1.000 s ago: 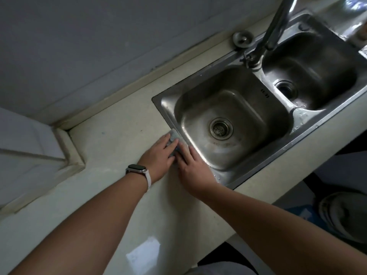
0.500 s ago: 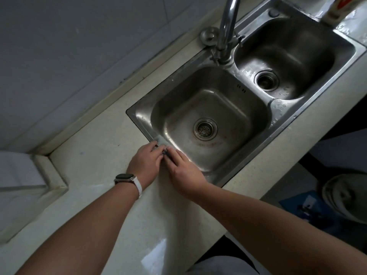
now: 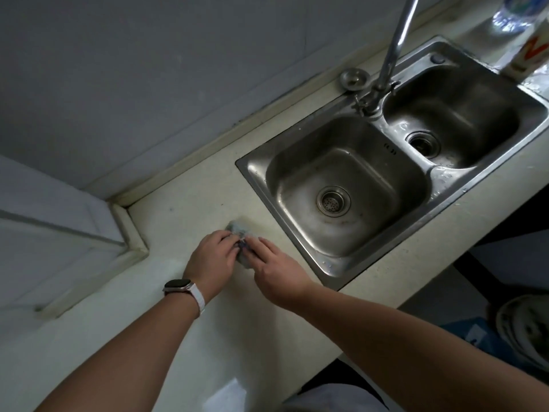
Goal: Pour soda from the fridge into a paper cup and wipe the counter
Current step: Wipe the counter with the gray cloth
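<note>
Bench (image 3: pixel 190 209), pale and glossy, seen from above with a grey wall along its far edge. A small grey-blue cloth (image 3: pixel 236 228) lies on the bench, near the sink rim (image 3: pixel 252 173) but apart from it, at about 8 o'clock from the left basin.

The left hand (image 3: pixel 212 257) comes in from 7 o'clock. Its fingers are curled over the near left part of the cloth and grip it. A watch (image 3: pixel 177 285) with a white strap sits on that wrist. The right hand (image 3: pixel 276 269) comes in from 4 o'clock. Its fingers lie nearly straight, tips resting on the right part of the cloth, meeting the left fingertips there. Whether the thumb is tucked under the cloth cannot be told.

The steel sink has two basins, with the left basin's drain strainer (image 3: pixel 332 201) at 2 o'clock from the cloth. The faucet (image 3: pixel 395 46) rises between the basins at the back rim, and a round metal cap (image 3: pixel 355 78) sits just beside its base at 9 o'clock. At 1 o'clock, beyond the right basin, stand a clear plastic bottle (image 3: pixel 515 10) and a white carton (image 3: pixel 527 59) with red print.
</note>
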A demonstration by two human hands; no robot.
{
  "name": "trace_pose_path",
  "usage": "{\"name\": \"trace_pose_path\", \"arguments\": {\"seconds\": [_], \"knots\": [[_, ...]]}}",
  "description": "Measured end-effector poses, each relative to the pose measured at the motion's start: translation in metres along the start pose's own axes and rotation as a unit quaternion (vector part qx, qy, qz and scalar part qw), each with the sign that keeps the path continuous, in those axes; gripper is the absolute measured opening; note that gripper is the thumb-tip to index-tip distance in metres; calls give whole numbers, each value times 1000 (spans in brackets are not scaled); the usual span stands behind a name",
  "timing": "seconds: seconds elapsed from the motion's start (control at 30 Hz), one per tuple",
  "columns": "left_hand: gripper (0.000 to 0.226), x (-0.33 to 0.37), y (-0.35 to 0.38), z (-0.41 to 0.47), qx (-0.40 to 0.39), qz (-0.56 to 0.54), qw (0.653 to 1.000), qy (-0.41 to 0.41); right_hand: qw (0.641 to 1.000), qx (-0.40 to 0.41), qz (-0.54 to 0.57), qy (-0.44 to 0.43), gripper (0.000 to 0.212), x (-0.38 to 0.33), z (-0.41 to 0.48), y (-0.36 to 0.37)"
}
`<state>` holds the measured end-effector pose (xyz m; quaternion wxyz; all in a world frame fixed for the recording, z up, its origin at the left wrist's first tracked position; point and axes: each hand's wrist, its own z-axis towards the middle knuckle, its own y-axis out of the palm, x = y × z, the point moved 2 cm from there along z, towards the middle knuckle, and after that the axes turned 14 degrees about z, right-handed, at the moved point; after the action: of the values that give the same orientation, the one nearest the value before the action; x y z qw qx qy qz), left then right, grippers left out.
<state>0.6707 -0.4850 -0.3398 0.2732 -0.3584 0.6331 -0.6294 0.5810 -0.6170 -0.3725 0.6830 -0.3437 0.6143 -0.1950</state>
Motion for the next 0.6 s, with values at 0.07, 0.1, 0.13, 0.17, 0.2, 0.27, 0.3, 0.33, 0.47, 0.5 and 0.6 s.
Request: {"name": "trace_pose_path", "arguments": {"seconds": [0.07,0.1,0.13,0.17,0.2,0.27,0.3,0.33,0.47,0.5,0.6], "knots": [[24,-21,-2,-29,-16,-18,999,-31,1000,-22,4,-13,55,-23,1,13],[24,-31,-2,-44,-26,-28,998,-49,999,-27,10,-24,53,-36,0,19],[24,-40,-3,-61,-35,-38,996,-68,999,-32,16,-34,52,-51,-1,24],[26,-48,-3,-77,-44,-48,994,-86,998,-38,16,-50,51,-63,-3,32],[29,-57,-4,-94,-51,-56,992,-104,997,-49,12,-66,51,-75,-5,40],[30,-71,-4,-128,-59,-63,988,-131,992,-91,-1,-87,53,-94,-8,59],[29,-77,-4,-144,-60,-62,986,-141,989,-112,-4,-97,54,-100,-8,69],[28,-82,-4,-159,-59,-61,985,-152,986,-131,-6,-107,53,-107,-7,78],[26,-98,-3,-206,-63,-76,973,-211,975,-184,-16,-123,55,-130,-1,109],[27,-101,-3,-215,-67,-84,968,-226,973,-196,-22,-122,57,-135,-1,114],[36,-109,0,-236,-89,-83,962,-244,972,-213,-46,-86,62,-143,-3,123]]}}
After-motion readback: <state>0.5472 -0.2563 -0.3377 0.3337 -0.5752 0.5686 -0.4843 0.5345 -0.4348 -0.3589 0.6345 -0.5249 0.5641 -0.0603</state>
